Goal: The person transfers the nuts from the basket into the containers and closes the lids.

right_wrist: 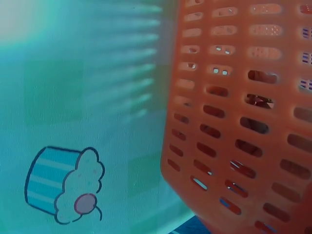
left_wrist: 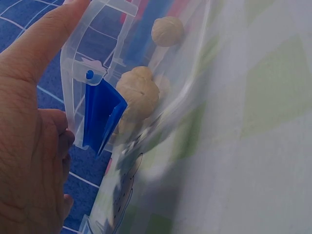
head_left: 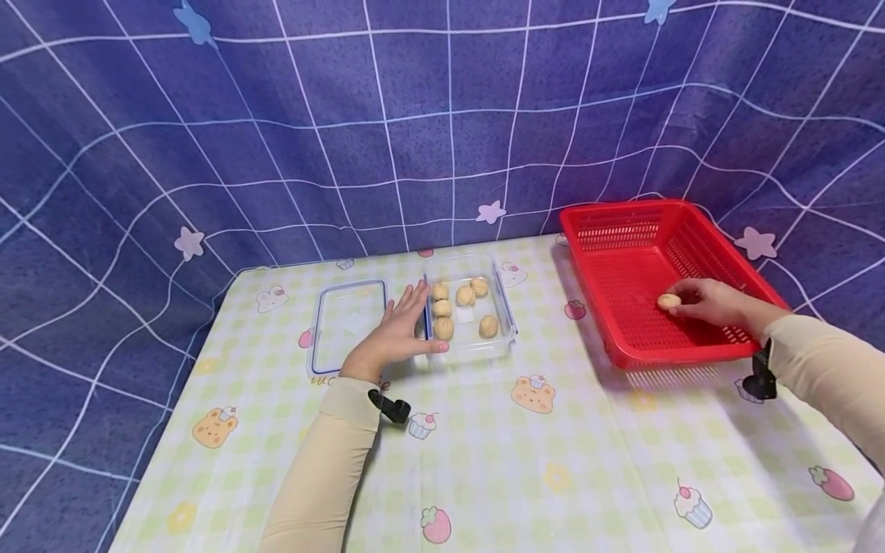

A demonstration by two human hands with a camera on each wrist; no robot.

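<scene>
In the head view, my left hand (head_left: 399, 328) lies along the left side of a clear plastic container (head_left: 477, 352), fingers straight and thumb at its front corner. Several walnuts (head_left: 488, 326) sit inside; the left wrist view also shows walnuts (left_wrist: 167, 31) through the clear wall, beside a blue clip (left_wrist: 101, 114). At the right, my right hand (head_left: 708, 302) reaches into a red perforated basket (head_left: 625, 296) and pinches a single walnut (head_left: 668, 301) between thumb and fingers. The basket's wall (right_wrist: 229, 117) fills much of the right wrist view and mostly hides that hand.
A clear lid (head_left: 346, 326) with a blue seal lies flat left of the container, partly behind my left hand. The checked tablecloth (head_left: 484, 468) has printed cupcakes, bears and strawberries. A blue grid-patterned curtain (head_left: 415, 138) hangs behind the table.
</scene>
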